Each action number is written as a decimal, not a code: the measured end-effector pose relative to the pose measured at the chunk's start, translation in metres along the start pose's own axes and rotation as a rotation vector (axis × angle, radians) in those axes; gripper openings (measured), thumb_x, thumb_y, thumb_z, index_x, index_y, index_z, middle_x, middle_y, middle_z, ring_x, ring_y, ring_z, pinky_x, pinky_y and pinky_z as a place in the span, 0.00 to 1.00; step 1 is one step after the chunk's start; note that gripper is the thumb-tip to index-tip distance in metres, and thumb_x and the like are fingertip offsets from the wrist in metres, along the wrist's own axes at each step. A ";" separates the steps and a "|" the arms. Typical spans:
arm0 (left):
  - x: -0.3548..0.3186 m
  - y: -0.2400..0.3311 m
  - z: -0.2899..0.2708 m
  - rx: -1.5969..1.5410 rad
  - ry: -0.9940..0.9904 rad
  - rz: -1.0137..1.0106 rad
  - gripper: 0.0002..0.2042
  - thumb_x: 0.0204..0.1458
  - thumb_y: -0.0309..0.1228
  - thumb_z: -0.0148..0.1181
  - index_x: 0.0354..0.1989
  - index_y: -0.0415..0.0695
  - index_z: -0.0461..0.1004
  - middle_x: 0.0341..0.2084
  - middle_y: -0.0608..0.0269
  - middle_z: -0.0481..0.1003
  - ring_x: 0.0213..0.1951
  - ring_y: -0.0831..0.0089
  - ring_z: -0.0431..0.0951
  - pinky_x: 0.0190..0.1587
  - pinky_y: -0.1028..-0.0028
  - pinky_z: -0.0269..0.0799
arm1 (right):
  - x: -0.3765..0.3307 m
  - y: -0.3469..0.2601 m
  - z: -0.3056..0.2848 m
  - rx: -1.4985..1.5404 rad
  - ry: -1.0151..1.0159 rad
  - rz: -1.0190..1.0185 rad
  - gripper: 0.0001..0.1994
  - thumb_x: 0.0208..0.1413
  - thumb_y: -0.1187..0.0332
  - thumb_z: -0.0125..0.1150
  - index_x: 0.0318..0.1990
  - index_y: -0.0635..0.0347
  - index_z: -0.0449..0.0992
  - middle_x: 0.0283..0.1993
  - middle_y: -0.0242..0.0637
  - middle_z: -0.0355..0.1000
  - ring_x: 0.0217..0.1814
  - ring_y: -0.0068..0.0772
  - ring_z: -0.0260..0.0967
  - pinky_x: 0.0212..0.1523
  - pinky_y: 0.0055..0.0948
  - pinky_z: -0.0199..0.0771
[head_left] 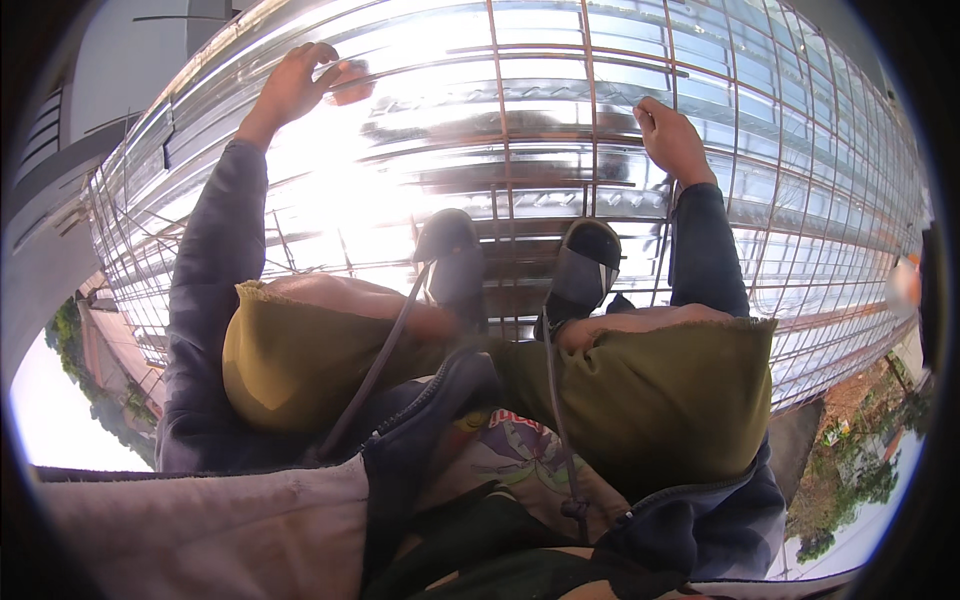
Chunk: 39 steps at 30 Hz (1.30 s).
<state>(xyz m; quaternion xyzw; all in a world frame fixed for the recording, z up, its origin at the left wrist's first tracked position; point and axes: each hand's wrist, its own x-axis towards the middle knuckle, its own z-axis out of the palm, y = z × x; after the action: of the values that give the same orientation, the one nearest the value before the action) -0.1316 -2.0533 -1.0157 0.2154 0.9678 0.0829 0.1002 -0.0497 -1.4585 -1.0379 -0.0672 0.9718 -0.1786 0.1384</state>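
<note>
We note the shiny corrugated sheet-metal decking point(560, 110) filling most of the view, overlaid by a rusty brown steel wire mesh grid point(590, 130). We judge the mesh stiff yet springy, rough and heavy as one sheet; best gripped at bar crossings. The left hand point(300, 85) is curled, fingers closed on something near the mesh; glare hides what. The right hand point(672, 140) is clenched on a mesh bar. Dark sandals point(520, 265) stand on it. Knees in olive shorts point(650, 400) hide the nearer mesh.
</note>
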 end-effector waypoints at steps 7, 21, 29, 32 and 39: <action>0.078 0.159 -0.001 -0.318 0.009 0.347 0.17 0.69 0.46 0.61 0.46 0.42 0.81 0.38 0.56 0.80 0.40 0.61 0.81 0.43 0.65 0.79 | -0.011 0.000 -0.026 0.088 0.036 0.037 0.09 0.71 0.63 0.59 0.39 0.57 0.75 0.29 0.52 0.77 0.31 0.62 0.76 0.31 0.53 0.71; 0.103 0.342 -0.093 -1.597 -0.629 -0.109 0.29 0.73 0.51 0.54 0.65 0.34 0.75 0.49 0.62 0.83 0.39 0.77 0.79 0.53 0.70 0.78 | -0.047 -0.102 -0.190 0.929 -0.169 0.254 0.11 0.76 0.63 0.58 0.43 0.62 0.77 0.27 0.21 0.64 0.29 0.12 0.54 0.29 0.21 0.56; 0.019 0.339 -0.231 -2.106 -0.151 -0.599 0.24 0.74 0.47 0.53 0.67 0.41 0.74 0.49 0.64 0.82 0.36 0.82 0.75 0.45 0.77 0.76 | -0.060 -0.222 -0.285 0.980 -0.327 0.247 0.12 0.73 0.62 0.60 0.45 0.62 0.81 0.25 0.28 0.70 0.27 0.18 0.64 0.30 0.27 0.67; -0.025 0.321 -0.283 -2.242 0.074 -0.862 0.22 0.74 0.44 0.54 0.64 0.37 0.75 0.46 0.62 0.82 0.33 0.81 0.71 0.45 0.76 0.74 | -0.067 -0.294 -0.308 0.933 -0.437 0.166 0.11 0.75 0.63 0.55 0.43 0.60 0.79 0.29 0.26 0.73 0.25 0.15 0.64 0.29 0.23 0.67; -0.090 0.294 -0.329 -2.234 0.296 -1.049 0.22 0.72 0.38 0.59 0.65 0.34 0.73 0.45 0.60 0.82 0.34 0.80 0.73 0.44 0.76 0.74 | -0.082 -0.388 -0.315 1.071 -0.481 0.253 0.10 0.74 0.67 0.53 0.40 0.64 0.73 0.26 0.38 0.75 0.29 0.31 0.76 0.34 0.35 0.75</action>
<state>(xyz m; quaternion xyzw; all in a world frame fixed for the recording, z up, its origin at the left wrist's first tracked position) -0.0097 -1.8686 -0.6236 -0.4119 0.3386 0.8344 0.1397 -0.0321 -1.7000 -0.5932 0.0898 0.6886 -0.6052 0.3893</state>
